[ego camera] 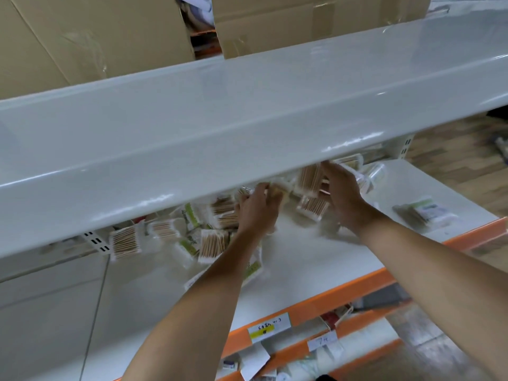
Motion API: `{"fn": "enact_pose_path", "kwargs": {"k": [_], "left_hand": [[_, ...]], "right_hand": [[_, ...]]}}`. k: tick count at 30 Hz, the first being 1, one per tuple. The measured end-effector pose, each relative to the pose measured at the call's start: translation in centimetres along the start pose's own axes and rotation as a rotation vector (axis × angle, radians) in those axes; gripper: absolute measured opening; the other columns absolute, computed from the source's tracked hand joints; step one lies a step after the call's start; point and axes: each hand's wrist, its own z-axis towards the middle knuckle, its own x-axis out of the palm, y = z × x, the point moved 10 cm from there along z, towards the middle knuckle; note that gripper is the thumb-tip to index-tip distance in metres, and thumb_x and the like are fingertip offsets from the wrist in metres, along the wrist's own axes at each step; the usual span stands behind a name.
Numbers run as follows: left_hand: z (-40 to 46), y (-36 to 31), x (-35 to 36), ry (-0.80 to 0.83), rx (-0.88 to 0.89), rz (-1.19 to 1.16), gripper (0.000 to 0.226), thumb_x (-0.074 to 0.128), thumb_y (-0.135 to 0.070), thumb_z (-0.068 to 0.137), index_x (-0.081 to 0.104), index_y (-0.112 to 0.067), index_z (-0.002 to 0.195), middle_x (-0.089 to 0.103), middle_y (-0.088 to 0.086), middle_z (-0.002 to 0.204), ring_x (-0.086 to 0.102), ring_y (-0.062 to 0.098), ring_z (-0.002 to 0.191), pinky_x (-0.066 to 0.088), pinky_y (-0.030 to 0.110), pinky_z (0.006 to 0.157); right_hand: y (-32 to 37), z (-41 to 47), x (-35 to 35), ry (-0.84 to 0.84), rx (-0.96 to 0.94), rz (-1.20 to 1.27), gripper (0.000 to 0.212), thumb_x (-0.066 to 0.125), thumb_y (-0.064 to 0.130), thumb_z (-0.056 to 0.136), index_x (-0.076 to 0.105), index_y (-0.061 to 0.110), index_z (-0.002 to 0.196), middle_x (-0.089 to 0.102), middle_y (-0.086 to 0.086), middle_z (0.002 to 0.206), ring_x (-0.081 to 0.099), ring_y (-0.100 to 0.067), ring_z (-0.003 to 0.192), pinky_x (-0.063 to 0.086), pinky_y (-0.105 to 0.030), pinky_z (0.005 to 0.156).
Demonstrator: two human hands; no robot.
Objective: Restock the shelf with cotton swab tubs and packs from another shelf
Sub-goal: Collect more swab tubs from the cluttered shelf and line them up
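White shelf (316,259) edge overhangs both hands among swab packs (211,242).

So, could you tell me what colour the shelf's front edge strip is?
Orange front edge strip, clearest in the head view.

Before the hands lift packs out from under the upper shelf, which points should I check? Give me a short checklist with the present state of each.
1. Left hand has a firm grip on a pack: cannot tell; the fingers curl among the cotton swab packs, but the picture is blurred.
2. Right hand has a pack in its grip: cannot tell; its fingertips are hidden by the upper shelf.
3. Headroom under the upper shelf: not ok; its edge hangs just above both hands.
4. Bare space on the lower shelf to draw the hands back: ok.
5. Packs lie orderly: not ok; they are scattered and overlap.
6. The lone pack at the right lies apart from the hands: ok.
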Motion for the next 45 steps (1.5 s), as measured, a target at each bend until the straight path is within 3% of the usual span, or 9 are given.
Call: {"fn": "enact_pose_path", "kwargs": {"k": [7,11,15,19,24,31,38,41,45], "left_hand": [[-0.1,1.5,-2.1,-0.072,-0.180,-0.518,0.027,0.042,-0.026,0.101,0.057,-0.012,0.119,0.059,0.017,0.126,0.057,0.033,0.115,0.045,0.039,0.097],[-0.7,2.3,-2.9,-0.138,-0.259,-0.833,0.045,0.037,-0.049,0.096,0.060,-0.013,0.110,0.063,0.025,0.120,0.058,0.048,0.113,0.044,0.063,0.095],[-1.5,1.7,-3.5,-0.108,-0.269,-0.868,0.077,0.046,-0.078,0.071,0.061,-0.018,0.117,0.068,0.019,0.114,0.061,0.031,0.085,0.054,0.033,0.062],[-1.9,2.5,-3.7,-0.092,-0.286,-0.729,0.055,0.060,-0.063,0.083,0.062,-0.014,0.108,0.071,0.013,0.103,0.065,0.028,0.085,0.052,0.039,0.075],[-2.4,2.3,-4.1,-0.034,-0.250,-0.669,0.034,0.072,-0.057,0.079,0.062,-0.027,0.093,0.070,-0.003,0.077,0.063,0.016,0.063,0.049,0.026,0.055],[-2.8,2.4,-5.0,-0.103,-0.193,-0.618,0.042,0.083,-0.051,0.068,0.070,-0.022,0.094,0.077,-0.007,0.082,0.074,0.013,0.076,0.056,0.020,0.059],[-5.4,1.6,-4.8,-0.109,-0.175,-0.654,0.041,0.081,-0.043,0.076,0.072,-0.005,0.089,0.075,0.010,0.083,0.070,0.017,0.070,0.054,0.027,0.063],[-6.8,1.3,-5.6,-0.165,-0.163,-0.689,0.006,0.079,-0.028,0.082,0.076,-0.026,0.088,0.077,-0.002,0.083,0.073,0.010,0.072,0.055,0.021,0.059],[-9.1,3.1,-6.6,-0.249,-0.247,-0.703,0.009,0.080,-0.027,0.081,0.075,-0.033,0.084,0.076,-0.009,0.079,0.071,0.002,0.069,0.054,0.018,0.057]], "right_hand": [[-2.6,-1.8,-0.4,0.071,0.247,0.201,0.033,0.054,0.038,0.099,0.064,0.013,0.118,0.071,-0.012,0.107,0.071,-0.027,0.093,0.061,-0.047,0.076],[-3.8,-2.9,1.1,0.188,0.316,0.241,0.048,0.045,0.055,0.099,0.068,0.013,0.110,0.073,-0.011,0.093,0.071,-0.023,0.075,0.057,-0.036,0.066],[-4.2,-3.7,2.7,0.392,0.329,0.173,0.069,0.070,0.071,0.074,0.066,0.015,0.115,0.068,-0.009,0.093,0.065,-0.021,0.075,0.055,-0.033,0.065],[-3.9,-4.3,4.0,0.515,0.297,0.120,0.057,0.093,0.038,0.058,0.066,0.018,0.104,0.066,-0.006,0.088,0.066,-0.017,0.070,0.055,-0.030,0.060],[-4.1,-3.7,3.8,0.486,0.296,0.147,0.036,0.087,0.028,0.069,0.073,0.021,0.102,0.071,-0.006,0.095,0.070,-0.017,0.085,0.059,-0.038,0.076],[-2.4,-3.1,3.6,0.484,0.179,-0.041,0.048,0.082,0.042,0.071,0.073,0.012,0.108,0.075,-0.007,0.101,0.071,-0.020,0.089,0.053,-0.033,0.078],[-1.1,-2.5,3.1,0.489,0.144,-0.181,0.041,0.082,0.025,0.079,0.072,-0.004,0.107,0.073,-0.024,0.102,0.071,-0.029,0.086,0.058,-0.039,0.081],[-0.4,-3.0,3.8,0.576,0.071,-0.287,0.036,0.082,0.024,0.080,0.074,0.000,0.105,0.073,-0.026,0.103,0.072,-0.033,0.087,0.057,-0.045,0.081],[-0.2,-4.2,5.6,0.682,0.022,-0.372,0.028,0.081,0.030,0.081,0.077,0.010,0.101,0.077,-0.016,0.099,0.072,-0.035,0.098,0.056,-0.049,0.089]]}}
